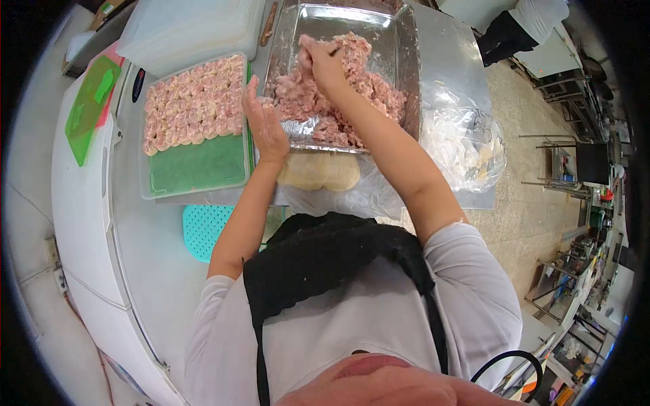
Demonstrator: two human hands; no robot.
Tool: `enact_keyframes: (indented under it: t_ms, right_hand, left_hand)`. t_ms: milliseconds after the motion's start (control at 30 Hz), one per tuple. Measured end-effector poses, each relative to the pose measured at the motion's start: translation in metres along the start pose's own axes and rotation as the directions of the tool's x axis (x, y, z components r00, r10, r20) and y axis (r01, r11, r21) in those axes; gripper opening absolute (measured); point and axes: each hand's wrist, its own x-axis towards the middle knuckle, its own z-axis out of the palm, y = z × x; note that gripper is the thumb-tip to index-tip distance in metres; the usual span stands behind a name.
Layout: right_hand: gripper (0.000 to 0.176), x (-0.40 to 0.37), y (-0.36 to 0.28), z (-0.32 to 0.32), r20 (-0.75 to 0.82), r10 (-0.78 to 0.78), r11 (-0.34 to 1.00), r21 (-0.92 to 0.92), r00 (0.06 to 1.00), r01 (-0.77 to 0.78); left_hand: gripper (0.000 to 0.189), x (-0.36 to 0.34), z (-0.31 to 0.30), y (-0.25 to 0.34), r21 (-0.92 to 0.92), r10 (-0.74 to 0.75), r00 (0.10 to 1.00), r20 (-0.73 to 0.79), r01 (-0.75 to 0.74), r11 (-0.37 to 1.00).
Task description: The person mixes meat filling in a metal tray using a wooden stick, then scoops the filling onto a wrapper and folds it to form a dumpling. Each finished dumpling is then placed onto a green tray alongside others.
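Observation:
Ground meat (369,88) is heaped in a deep metal tray (414,74). My right hand (325,62) is over the heap, its fingers bent at the meat; what lies between them is too small to make out. Between the metal tray and a plastic tray (198,189) my left hand (266,125) is raised, fingers stretched out and palm towards the meat. Rows of small filled dumplings (193,101) fill the upper part of the plastic tray, above its bare green base. Pale dough pieces (318,170) lie under clear plastic just below the metal tray.
Stacked clear containers (189,30) stand behind the dumplings. A wooden stick (269,24) lies beside them. At the right is a plastic bag (467,139) with white contents. A turquoise perforated basket (203,230) is below the table edge. Another person (525,30) stands at the upper right.

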Motion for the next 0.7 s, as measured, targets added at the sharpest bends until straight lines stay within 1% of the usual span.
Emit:
enact_keyframes:
  t_ms: [33, 100, 167, 200, 267, 300, 333, 367, 433, 467, 500, 533, 567, 600, 667, 700]
  right_hand:
    - [0.043, -0.020, -0.002, -0.004, 0.104, 0.062, 0.998, -0.017, 0.993, -0.060]
    - [0.043, -0.064, -0.025, -0.017, 0.295, 0.230, 0.962, 0.076, 0.927, -0.263]
    - [0.047, -0.098, -0.056, -0.037, 0.234, 0.233, 0.972, -0.018, 0.944, -0.235]
    - [0.047, -0.099, -0.067, -0.049, 0.234, 0.233, 0.972, -0.026, 0.944, -0.234]
    - [0.050, -0.096, -0.083, -0.063, 0.119, 0.322, 0.927, -0.243, 0.939, -0.287]
    - [0.050, -0.090, -0.094, -0.055, 0.122, 0.322, 0.926, -0.247, 0.939, -0.285]
    - [0.051, -0.079, -0.109, -0.040, 0.129, 0.157, 0.969, -0.211, 0.979, -0.127]
    - [0.052, -0.068, -0.117, -0.029, 0.131, -0.011, 0.985, -0.170, 0.991, 0.033]
    - [0.052, -0.024, -0.116, -0.023, 0.155, -0.169, 0.985, 0.007, 0.973, 0.170]
    - [0.052, -0.006, -0.106, -0.018, 0.156, -0.170, 0.985, 0.011, 0.973, 0.170]
    - [0.050, 0.008, -0.090, -0.012, -0.040, -0.190, 0.982, -0.005, 0.981, 0.190]
    - [0.048, 0.017, -0.073, -0.012, -0.234, -0.206, 0.978, -0.025, 0.950, 0.205]
    - [0.042, 0.018, -0.045, -0.021, -0.184, -0.219, 0.976, -0.028, 0.958, 0.218]
    - [0.042, 0.010, -0.040, -0.022, -0.188, -0.218, 0.976, -0.028, 0.958, 0.217]
    - [0.045, -0.019, -0.032, -0.017, -0.198, -0.047, 0.989, 0.130, 0.979, 0.074]
    - [0.045, -0.032, -0.023, -0.028, -0.073, -0.017, 0.994, 0.104, 0.997, 0.025]
  left_hand:
    - [0.064, 0.001, 0.000, 0.000, 0.019, 0.012, 1.000, 0.021, -0.013, 1.000]
    - [0.064, 0.001, 0.001, -0.002, 0.025, 0.011, 1.000, 0.027, -0.012, 1.000]
    - [0.064, 0.000, 0.001, -0.002, 0.029, 0.008, 0.999, 0.031, -0.009, 1.000]
    - [0.064, 0.000, 0.001, -0.002, 0.045, 0.028, 0.999, 0.039, -0.029, 0.999]
    - [0.064, 0.001, 0.001, -0.001, 0.059, 0.047, 0.998, 0.043, -0.049, 0.997]
    - [0.064, 0.000, 0.000, 0.001, 0.079, 0.036, 0.998, 0.057, -0.040, 0.996]
    - [0.063, 0.001, 0.000, 0.001, 0.103, 0.025, 0.997, 0.069, -0.032, 0.994]
    - [0.063, 0.001, 0.001, 0.001, 0.112, 0.023, 0.998, 0.062, -0.030, 0.993]
    - [0.064, 0.001, 0.001, 0.000, 0.105, 0.037, 0.998, 0.059, -0.043, 0.993]
    - [0.064, 0.001, 0.000, -0.001, 0.109, 0.039, 0.997, 0.060, -0.045, 0.993]
    - [0.064, 0.001, 0.000, -0.001, 0.109, 0.032, 0.997, 0.070, -0.040, 0.993]
    - [0.064, 0.000, 0.001, -0.001, 0.107, 0.024, 0.996, 0.082, -0.033, 0.994]
    - [0.064, -0.001, 0.002, -0.002, 0.105, 0.022, 0.996, 0.086, -0.031, 0.994]
    - [0.064, -0.001, 0.003, -0.003, 0.097, 0.020, 0.996, 0.086, -0.028, 0.995]
    - [0.064, 0.000, 0.000, -0.006, 0.093, 0.012, 0.996, 0.084, -0.020, 0.995]
    - [0.064, -0.001, -0.001, -0.006, 0.100, 0.017, 0.996, 0.093, -0.026, 0.995]
